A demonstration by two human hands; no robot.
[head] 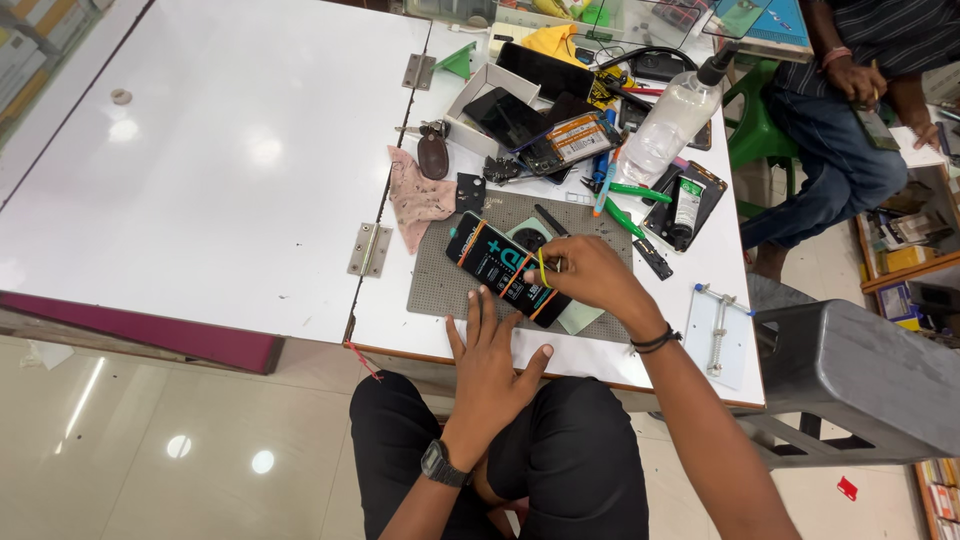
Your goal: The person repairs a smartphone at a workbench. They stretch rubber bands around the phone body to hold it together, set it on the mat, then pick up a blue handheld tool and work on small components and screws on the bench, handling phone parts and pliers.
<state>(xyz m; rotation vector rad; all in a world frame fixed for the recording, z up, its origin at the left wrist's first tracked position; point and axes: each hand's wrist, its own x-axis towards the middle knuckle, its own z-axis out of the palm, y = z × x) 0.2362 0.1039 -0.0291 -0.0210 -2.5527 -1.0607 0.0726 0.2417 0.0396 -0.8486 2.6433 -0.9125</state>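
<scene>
Phone: a dark phone (508, 271) bound with orange and yellow rubber bands lies slantwise on the grey work mat (440, 285), near the desk's front edge.
Right hand: the right hand (590, 272) is curled closed, fingertips pinching the yellow band at the phone's 3 o'clock side.
Left hand: the left hand (492, 365) lies flat and open, fingers spread, fingertips touching the phone's lower edge at 6 o'clock; it grips nothing.
Mat surroundings: a pink cloth (417, 201) lies at 10 o'clock of the phone; a clear spray bottle (672, 120) stands at 1 o'clock; an opened phone (570, 141) with its insides showing lies at 12 o'clock.
Desk: the white desk (220, 170) carries all of it.
Other person: a seated person (850, 110) is at 2 o'clock, well apart.
</scene>
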